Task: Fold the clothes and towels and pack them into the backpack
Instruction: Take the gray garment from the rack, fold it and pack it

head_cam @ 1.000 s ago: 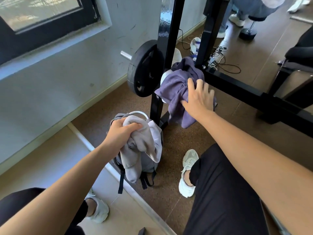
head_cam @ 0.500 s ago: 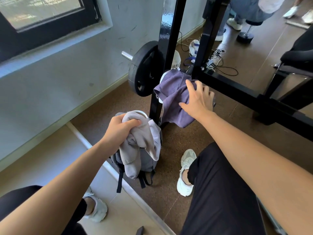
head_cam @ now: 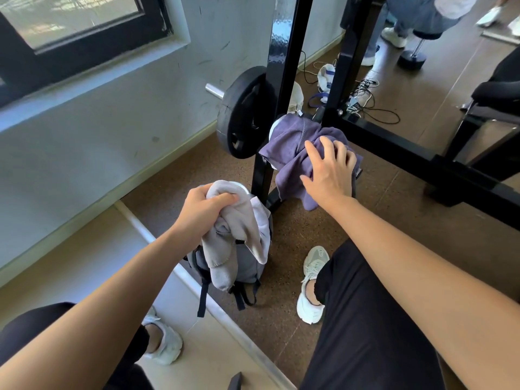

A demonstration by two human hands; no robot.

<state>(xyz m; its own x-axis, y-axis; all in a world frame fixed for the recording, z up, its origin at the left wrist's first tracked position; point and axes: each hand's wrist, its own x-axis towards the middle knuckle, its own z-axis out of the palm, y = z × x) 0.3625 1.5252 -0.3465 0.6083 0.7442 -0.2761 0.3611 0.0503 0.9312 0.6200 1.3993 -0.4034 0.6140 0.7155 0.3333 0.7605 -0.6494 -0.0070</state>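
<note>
The fingers (head_cam: pixel 225 199) of the left hand (head_cam: pixel 201 213) are closed tight around a grey cloth (head_cam: pixel 239 237), held over the grey backpack (head_cam: pixel 250 267) on the floor. The right hand (head_cam: pixel 327 173) is spread flat on a purple towel (head_cam: pixel 289 153) draped by the black rack (head_cam: pixel 281 80).

Bright daylight, glare on black upright (head_cam: pixel 282 38), wide-angle edge distortion

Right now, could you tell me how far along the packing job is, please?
Early. Nothing looks folded or visibly packed. The left hand grips a bunched grey garment above the backpack; the right hand lies spread on the purple towel. Folding and packing both remain.
</note>
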